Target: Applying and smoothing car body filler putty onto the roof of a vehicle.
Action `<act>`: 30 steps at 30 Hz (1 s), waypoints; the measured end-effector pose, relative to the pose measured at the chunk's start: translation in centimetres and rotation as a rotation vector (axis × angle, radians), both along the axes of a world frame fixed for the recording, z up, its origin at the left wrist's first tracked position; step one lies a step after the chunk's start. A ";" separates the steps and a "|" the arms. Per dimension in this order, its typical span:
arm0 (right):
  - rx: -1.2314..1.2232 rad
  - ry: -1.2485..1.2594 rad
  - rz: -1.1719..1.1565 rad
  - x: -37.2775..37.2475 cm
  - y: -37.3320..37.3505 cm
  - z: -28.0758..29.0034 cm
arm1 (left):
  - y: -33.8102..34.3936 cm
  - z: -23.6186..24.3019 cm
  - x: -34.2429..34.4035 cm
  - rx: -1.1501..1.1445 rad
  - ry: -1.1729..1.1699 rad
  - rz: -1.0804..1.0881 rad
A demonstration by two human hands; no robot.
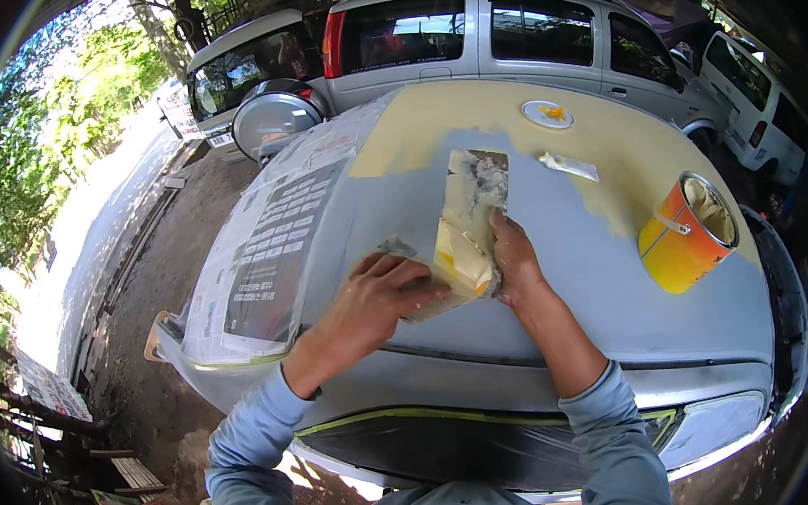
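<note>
Putty-smeared board point(477, 190) over the grey car panel point(583, 295), its edge clasped at four o'clock by the right hand point(519, 261), thumb upward. Left hand point(380, 290) at the board's eight o'clock, fingers bent toward it; cannot tell what they grip.

Road point(104, 233) overexposed at left; fisheye bend, black corners

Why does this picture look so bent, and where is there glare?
In the head view, the wide fisheye lens curves straight edges and leaves the corners black; also in the head view, the road at left is washed out by strong light, the side windows of the silver car show reflections, and the car roof looks more evenly lit.
</note>
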State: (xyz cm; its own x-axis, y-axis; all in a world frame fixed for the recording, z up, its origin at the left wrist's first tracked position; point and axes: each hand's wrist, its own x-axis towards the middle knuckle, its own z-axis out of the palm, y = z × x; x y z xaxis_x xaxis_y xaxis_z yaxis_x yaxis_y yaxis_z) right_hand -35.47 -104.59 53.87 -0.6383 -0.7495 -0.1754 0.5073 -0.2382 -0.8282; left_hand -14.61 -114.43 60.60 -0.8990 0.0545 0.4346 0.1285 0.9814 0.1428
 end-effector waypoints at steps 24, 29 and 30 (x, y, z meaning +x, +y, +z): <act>0.049 0.125 0.091 -2.1 1.6 0.2 | 3.6 -0.5 -4.1 -0.090 -0.135 -0.023; -0.069 0.100 0.013 -4.2 3.0 2.7 | 3.0 1.2 -2.1 -0.035 -0.213 -0.062; -0.072 0.047 -0.078 -4.3 3.2 3.2 | 2.8 1.3 -1.6 -0.032 -0.213 -0.039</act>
State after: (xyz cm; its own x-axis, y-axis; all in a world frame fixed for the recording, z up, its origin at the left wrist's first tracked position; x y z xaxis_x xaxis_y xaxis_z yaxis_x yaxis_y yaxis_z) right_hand -39.80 -101.40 57.09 -0.7017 -0.7065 -0.0918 0.4460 -0.3351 -0.8299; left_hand -16.19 -111.64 61.88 -0.9671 0.1023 0.2329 0.1373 0.9807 0.1392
